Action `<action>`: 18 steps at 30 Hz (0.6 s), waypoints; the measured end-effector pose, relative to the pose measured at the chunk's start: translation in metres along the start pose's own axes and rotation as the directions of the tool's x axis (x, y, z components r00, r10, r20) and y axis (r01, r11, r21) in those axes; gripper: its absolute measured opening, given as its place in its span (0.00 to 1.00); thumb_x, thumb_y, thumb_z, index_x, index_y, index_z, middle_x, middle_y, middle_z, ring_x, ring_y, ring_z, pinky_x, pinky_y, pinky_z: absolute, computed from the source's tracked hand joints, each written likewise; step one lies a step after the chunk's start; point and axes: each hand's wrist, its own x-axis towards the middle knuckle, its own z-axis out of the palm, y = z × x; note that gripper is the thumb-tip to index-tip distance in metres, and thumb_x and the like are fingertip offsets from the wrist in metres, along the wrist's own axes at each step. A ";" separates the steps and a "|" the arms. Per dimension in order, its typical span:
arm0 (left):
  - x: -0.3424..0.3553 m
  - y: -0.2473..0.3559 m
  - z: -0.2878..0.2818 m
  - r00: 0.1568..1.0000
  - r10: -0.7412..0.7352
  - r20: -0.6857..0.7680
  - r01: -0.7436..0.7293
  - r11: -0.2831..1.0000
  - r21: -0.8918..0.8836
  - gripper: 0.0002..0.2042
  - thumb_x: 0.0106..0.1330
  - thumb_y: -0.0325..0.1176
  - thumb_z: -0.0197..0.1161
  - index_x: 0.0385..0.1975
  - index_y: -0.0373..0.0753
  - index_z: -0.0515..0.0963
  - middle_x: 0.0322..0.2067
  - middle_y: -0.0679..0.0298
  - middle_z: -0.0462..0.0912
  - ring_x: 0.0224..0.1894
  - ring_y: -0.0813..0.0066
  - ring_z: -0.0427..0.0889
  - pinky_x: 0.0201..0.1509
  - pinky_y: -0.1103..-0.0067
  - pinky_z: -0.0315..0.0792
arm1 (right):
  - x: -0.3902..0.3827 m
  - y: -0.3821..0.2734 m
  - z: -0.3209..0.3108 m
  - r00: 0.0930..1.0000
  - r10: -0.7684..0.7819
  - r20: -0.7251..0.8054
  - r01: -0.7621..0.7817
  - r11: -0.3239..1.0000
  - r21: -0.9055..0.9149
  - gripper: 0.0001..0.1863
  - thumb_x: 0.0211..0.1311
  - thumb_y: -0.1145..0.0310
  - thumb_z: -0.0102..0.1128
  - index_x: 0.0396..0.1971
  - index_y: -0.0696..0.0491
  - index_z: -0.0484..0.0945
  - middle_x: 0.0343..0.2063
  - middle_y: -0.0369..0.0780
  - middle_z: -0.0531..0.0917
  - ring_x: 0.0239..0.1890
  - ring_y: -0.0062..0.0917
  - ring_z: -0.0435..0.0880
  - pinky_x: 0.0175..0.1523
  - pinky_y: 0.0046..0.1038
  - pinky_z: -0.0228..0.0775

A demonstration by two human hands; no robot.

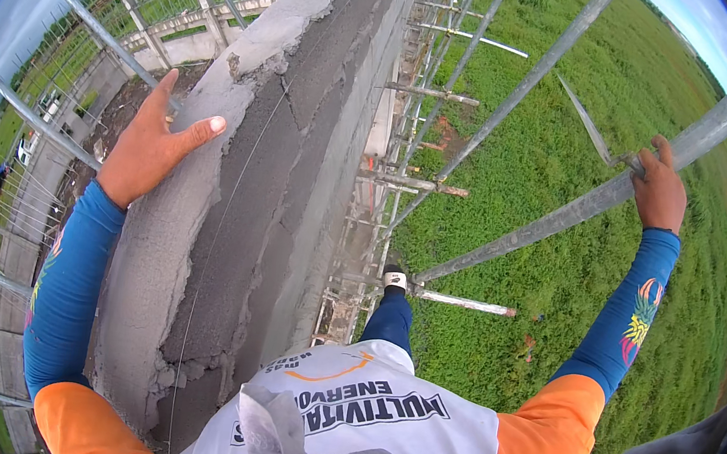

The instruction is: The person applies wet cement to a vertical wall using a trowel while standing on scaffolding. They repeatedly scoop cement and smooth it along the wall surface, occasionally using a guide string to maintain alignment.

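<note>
My left hand [154, 140] rests against the left edge of a rough concrete wall [154, 229], its thumb spread over the top and one finger stretched out. Its other fingers are mostly hidden. Out to the right, my right hand [659, 189] is closed at a slanting grey metal scaffold pole [554, 225], beside a small fitting. Patchy, darker mortar [244, 240] covers the wall's side facing me, with a thin string [221, 219] running along it. My shoe [394, 278] is down among the scaffold poles.
Scaffold tubes [451, 102] and cross bars [467, 304] run along the wall's right side, high above green grass [493, 352]. More metal poles [32, 118] cross on the left, above a building site with concrete columns [200, 3] and parked vehicles [25, 151].
</note>
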 end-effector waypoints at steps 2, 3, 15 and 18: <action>0.035 -0.005 0.020 1.000 -0.006 0.002 0.006 1.000 -0.008 0.60 0.60 0.74 0.63 0.74 0.23 0.54 0.71 0.31 0.62 0.74 0.41 0.64 0.77 0.62 0.59 | -0.001 -0.007 -0.010 1.000 0.010 0.005 -0.009 0.999 -0.050 0.14 0.58 0.71 0.69 0.44 0.44 0.81 0.69 0.30 0.73 0.49 0.41 0.87 0.50 0.43 0.82; 0.048 -0.007 0.028 0.999 -0.022 0.027 0.022 1.000 -0.016 0.60 0.60 0.75 0.62 0.74 0.22 0.55 0.70 0.30 0.63 0.74 0.41 0.65 0.77 0.63 0.60 | -0.003 -0.013 -0.015 1.000 0.016 0.020 -0.015 0.998 -0.063 0.14 0.58 0.71 0.69 0.44 0.44 0.82 0.69 0.30 0.73 0.49 0.40 0.87 0.49 0.43 0.82; 0.072 0.019 0.035 0.957 -0.274 0.090 0.264 0.958 0.110 0.51 0.68 0.70 0.57 0.71 0.22 0.62 0.65 0.35 0.73 0.70 0.46 0.71 0.75 0.66 0.60 | 0.080 -0.197 0.151 0.999 0.042 -0.007 -0.025 0.716 0.697 0.10 0.64 0.62 0.67 0.43 0.46 0.80 0.36 0.46 0.86 0.38 0.50 0.85 0.41 0.46 0.77; 0.070 0.019 0.040 0.953 -0.288 0.091 0.287 0.958 0.025 0.52 0.66 0.70 0.59 0.72 0.23 0.61 0.64 0.34 0.73 0.69 0.45 0.72 0.74 0.64 0.61 | 0.173 -0.261 0.257 0.974 0.030 0.226 -0.220 0.384 0.897 0.13 0.62 0.63 0.68 0.41 0.55 0.79 0.27 0.47 0.85 0.26 0.42 0.85 0.37 0.41 0.78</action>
